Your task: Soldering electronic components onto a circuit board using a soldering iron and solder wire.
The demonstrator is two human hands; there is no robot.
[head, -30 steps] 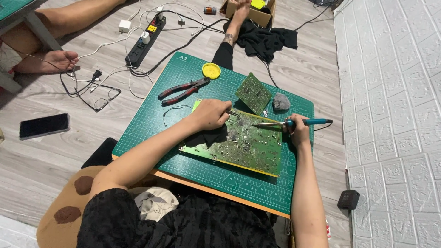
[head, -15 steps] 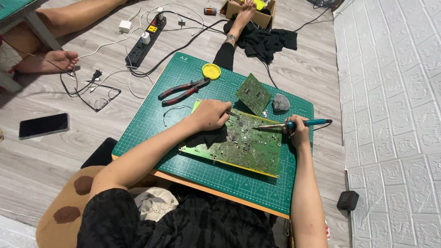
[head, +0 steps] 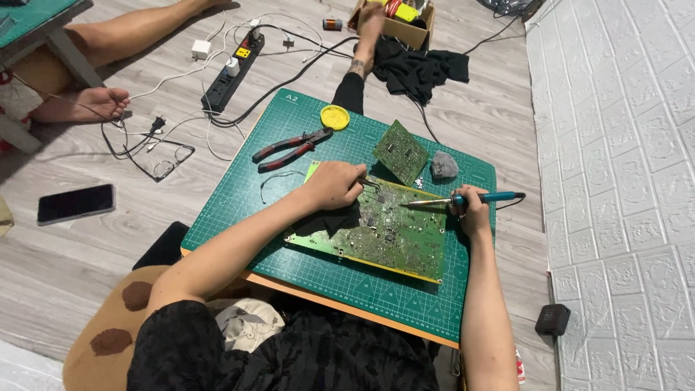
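While the person sits on the floor at a low table, a big green circuit board (head: 384, 232) lies flat on the green cutting mat (head: 239, 210), near its middle. The left hand (head: 334, 185) rests on the top left corner of the board. Its fingers are curled in and pinch a small metal tool, maybe tweezers (head: 368, 182), that touches the board. The right hand (head: 470, 211) is at the right edge of the board. Its fingers are wrapped tight around a soldering iron (head: 463, 199) with a blue handle. The metal tip points left and sits over the top part of the board.

Behind the big board, a smaller green board (head: 400, 150) leans up at a tilt, with a grey lump (head: 444, 165) just beside it. Red pliers (head: 291, 148) and a round yellow tin (head: 334, 116) lie farther back on the mat. On the wood floor to the left are a black phone (head: 76, 203), a pair of glasses (head: 165, 166) and a black power strip (head: 232, 72) with wires. Another person's bare foot (head: 98, 105) is there too.
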